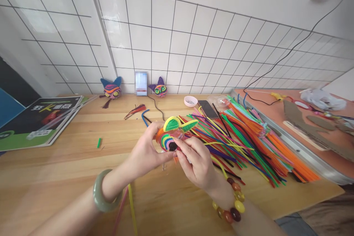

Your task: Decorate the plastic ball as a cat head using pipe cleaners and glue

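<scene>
A colourful animal head made of pipe cleaners (166,141) is held up over the middle of the table. It has green ears edged in yellow, rainbow-striped curves on its face and a black fuzzy nose (173,146). My left hand (146,147) wraps round its left side and underside, the thumb below. From the right, my right hand (197,160) pinches at the face beside the nose, fingertips touching it. The exact spot between those fingertips is partly hidden. Loose pipe cleaners (235,143) in many colours lie just right of my hands.
Two finished animal heads, one blue-eared (111,89) and one purple (159,87), lean against the tiled wall beside a lit phone (141,83). A pink dish (190,101) and dark phone (208,109) lie behind the pile. Magazines (41,118) lie left; cardboard (306,129) lies right.
</scene>
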A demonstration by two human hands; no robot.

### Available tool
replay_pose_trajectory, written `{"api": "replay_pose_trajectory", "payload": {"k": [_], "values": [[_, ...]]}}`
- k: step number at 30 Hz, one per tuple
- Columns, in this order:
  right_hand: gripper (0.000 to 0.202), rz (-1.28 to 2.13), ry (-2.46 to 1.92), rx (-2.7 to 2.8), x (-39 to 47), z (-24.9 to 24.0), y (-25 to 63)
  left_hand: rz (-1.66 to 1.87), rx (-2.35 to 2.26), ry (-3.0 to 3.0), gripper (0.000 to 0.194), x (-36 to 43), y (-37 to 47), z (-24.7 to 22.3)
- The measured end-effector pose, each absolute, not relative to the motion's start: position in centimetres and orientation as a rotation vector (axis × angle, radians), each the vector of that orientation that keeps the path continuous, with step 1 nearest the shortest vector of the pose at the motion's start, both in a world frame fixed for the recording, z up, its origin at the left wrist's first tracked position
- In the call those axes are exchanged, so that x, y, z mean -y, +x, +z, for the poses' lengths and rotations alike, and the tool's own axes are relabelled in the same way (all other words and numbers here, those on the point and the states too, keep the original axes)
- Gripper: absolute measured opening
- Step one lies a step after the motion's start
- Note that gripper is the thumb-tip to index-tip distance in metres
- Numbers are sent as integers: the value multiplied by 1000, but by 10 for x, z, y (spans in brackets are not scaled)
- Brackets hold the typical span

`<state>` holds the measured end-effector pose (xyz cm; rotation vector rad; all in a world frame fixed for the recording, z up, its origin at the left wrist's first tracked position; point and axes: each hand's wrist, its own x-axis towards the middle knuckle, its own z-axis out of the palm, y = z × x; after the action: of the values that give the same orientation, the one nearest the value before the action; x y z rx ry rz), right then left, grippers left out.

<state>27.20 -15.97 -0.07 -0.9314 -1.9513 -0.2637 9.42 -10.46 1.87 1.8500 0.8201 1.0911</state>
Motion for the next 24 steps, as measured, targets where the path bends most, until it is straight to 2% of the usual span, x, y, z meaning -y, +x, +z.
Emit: {"api": "replay_pose_trajectory", "payload": {"k": [9,17,24], "values": [[48,-269,-969,1943,161,3,270,1081,-808,1854,54,103,95,19],[53,-132,-924,1867,162,0,270,1047,-735,1627,56,97,91,18],[24,-99,-787,1727,164,3,270,1134,-681,1319,53,82,81,24]]}}
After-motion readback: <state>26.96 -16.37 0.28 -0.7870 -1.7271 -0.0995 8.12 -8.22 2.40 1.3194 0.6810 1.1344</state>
